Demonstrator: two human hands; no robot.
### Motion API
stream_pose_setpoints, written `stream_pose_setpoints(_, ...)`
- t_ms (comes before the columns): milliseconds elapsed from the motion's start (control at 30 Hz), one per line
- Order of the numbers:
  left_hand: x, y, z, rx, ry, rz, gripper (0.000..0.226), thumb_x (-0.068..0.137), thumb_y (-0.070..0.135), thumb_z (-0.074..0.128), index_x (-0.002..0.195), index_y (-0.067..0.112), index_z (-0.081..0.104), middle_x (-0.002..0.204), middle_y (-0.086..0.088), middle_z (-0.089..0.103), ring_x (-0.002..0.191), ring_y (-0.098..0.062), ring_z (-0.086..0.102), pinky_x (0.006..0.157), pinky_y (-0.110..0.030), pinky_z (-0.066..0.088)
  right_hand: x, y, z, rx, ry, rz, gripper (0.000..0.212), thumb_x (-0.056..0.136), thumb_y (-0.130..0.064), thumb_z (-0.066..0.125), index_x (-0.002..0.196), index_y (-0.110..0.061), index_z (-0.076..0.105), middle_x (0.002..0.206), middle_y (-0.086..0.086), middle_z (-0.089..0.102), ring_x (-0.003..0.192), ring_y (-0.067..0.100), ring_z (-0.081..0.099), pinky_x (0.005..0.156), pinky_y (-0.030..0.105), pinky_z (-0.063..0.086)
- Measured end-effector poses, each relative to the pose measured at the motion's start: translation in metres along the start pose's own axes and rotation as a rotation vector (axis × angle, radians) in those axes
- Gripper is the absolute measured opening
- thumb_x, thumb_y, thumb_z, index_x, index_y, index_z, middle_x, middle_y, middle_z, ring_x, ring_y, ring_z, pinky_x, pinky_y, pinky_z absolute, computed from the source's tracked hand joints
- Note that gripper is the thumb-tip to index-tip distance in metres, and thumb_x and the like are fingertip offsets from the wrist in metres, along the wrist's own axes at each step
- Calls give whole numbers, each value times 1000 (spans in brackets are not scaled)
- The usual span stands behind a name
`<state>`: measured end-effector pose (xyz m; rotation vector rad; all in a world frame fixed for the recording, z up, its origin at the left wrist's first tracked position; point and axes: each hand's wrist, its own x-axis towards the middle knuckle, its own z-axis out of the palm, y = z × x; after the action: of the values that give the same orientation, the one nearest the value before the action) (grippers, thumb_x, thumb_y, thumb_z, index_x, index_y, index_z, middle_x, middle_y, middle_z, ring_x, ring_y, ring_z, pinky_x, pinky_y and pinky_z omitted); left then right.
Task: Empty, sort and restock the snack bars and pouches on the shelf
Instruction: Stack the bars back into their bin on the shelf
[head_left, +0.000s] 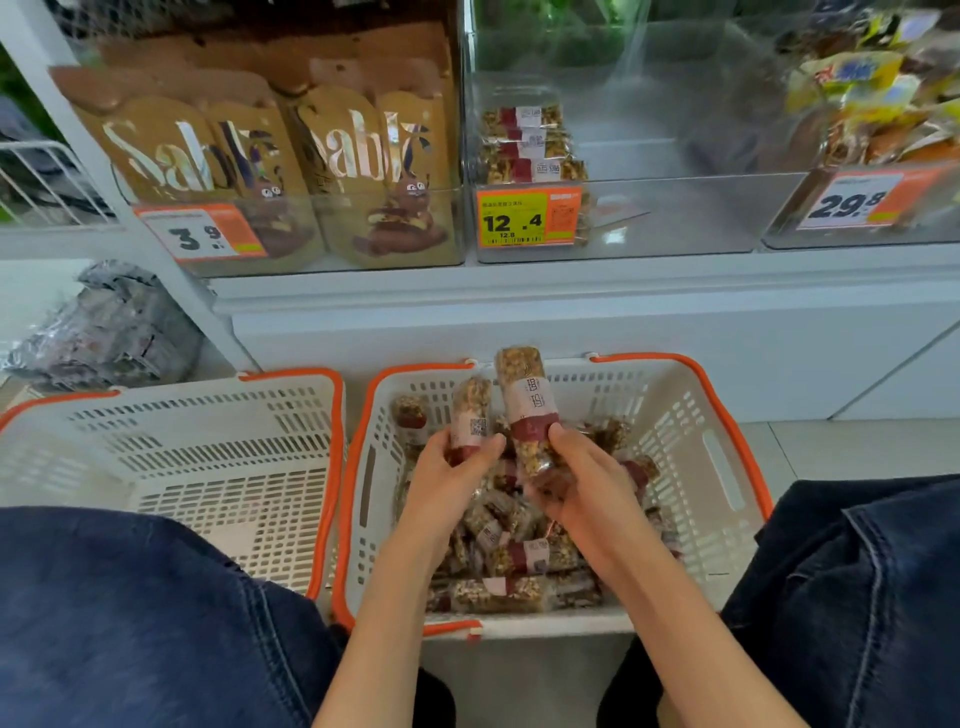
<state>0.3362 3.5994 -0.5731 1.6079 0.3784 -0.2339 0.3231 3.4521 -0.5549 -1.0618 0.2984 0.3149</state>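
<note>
Hands meet above the right-hand white perforated plastic basket with an orange rim (727, 415), each holding one clear-wrapped nut-and-grain snack bar with a red and pale paper band. The left hand (447, 480) curls its fingers and thumb round the lower end of the shorter-looking bar (470, 410), which points up and away, its band showing a small printed code. The right hand (582, 483) grips the lower part of the taller bar (524, 395), thumb pressed against the red part of the band; this bar stands nearly upright, its top reaching past the basket's far rim. The two bars are just beside each other (whether they touch cannot be told).

Under the hands, a loose heap of the same banded bars (519, 561) lies in the bottom of that basket. A second white basket with an orange rim (208, 415) sits just beside it on the left. On the shelf above, a short stack of the same bars (527, 143) rests at the left end of a clear plastic bin (675, 218), behind a yellow price tag (527, 217). Brown biscuit pouches (249, 156) fill the bin to its left. Dark denim knees (130, 613) frame the baskets.
</note>
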Motion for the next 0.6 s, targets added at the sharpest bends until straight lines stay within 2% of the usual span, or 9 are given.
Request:
stream_pose_setpoints(67, -1, 1, 1, -201, 21, -140, 76, 74, 69, 57, 135, 24, 45, 127, 0, 60, 115, -18, 58, 96, -45, 48, -1, 0, 2, -112, 40, -30, 27, 90, -27, 61, 115, -17, 62, 99, 10, 72, 82, 22, 67, 62, 27, 53)
stream_pose_setpoints(100, -1, 2, 2, -326, 23, -194, 65, 84, 61, 50, 135, 21, 45, 126, -5, 61, 112, -20, 59, 92, -43, 50, 0, -1, 1, -163, 76, -45, 27, 88, -27, 64, 114, -18, 61, 101, 10, 72, 81, 22, 68, 62, 28, 53)
stream_pose_setpoints(167, 2, 5, 1, -475, -6, -232, 37, 99, 28, 39, 131, 14, 49, 118, -13, 64, 100, -23, 62, 78, -38, 51, 2, -5, -1, -185, 135, -65, 25, 85, -27, 67, 107, -16, 60, 104, 13, 71, 80, 22, 67, 63, 31, 55)
stream_pose_setpoints(233, 2, 8, 0, -487, -99, -172, 36, 98, 5, 38, 131, 15, 47, 113, -13, 65, 99, -26, 64, 75, -41, 53, 3, -11, -1, -147, 123, -69, 24, 85, -25, 67, 104, -14, 60, 102, 14, 71, 81, 24, 67, 67, 34, 58)
stream_pose_setpoints(267, 1, 11, 1, -468, -143, -117, 41, 96, 1, 41, 133, 19, 46, 115, -12, 66, 101, -27, 65, 77, -43, 55, 2, -14, 0, -144, 95, -68, 24, 85, -24, 67, 106, -13, 60, 101, 14, 71, 81, 24, 69, 68, 35, 58)
stream_pose_setpoints(367, -5, 17, 9, -339, -173, -23, 55, 95, 8, 53, 140, 35, 37, 124, -6, 63, 107, -24, 65, 85, -45, 55, -3, -16, 7, -252, 40, -87, 22, 86, -22, 67, 106, -14, 62, 92, 11, 74, 82, 23, 71, 76, 40, 57)
stream_pose_setpoints(467, -8, 19, 18, -438, -175, -57, 40, 100, 32, 42, 140, 32, 41, 125, -6, 63, 110, -24, 64, 92, -48, 52, -4, -16, 10, -388, 74, -164, 14, 86, -22, 69, 98, -17, 65, 88, 8, 73, 78, 21, 70, 72, 41, 57)
stream_pose_setpoints(533, -11, 21, 19, -483, -215, -79, 42, 96, 48, 35, 129, 29, 53, 117, -4, 68, 109, -22, 65, 93, -48, 51, -5, -16, 10, -470, 103, -201, 10, 85, -22, 70, 91, -18, 64, 87, 8, 69, 75, 18, 70, 65, 36, 60)
stream_pose_setpoints(600, -10, 20, 21, -425, -219, -35, 41, 93, 43, 48, 132, 29, 51, 119, -4, 67, 110, -23, 64, 91, -47, 52, -5, -14, 10, -523, 117, -219, 11, 85, -25, 70, 86, -17, 62, 86, 7, 68, 72, 15, 69, 60, 27, 57)
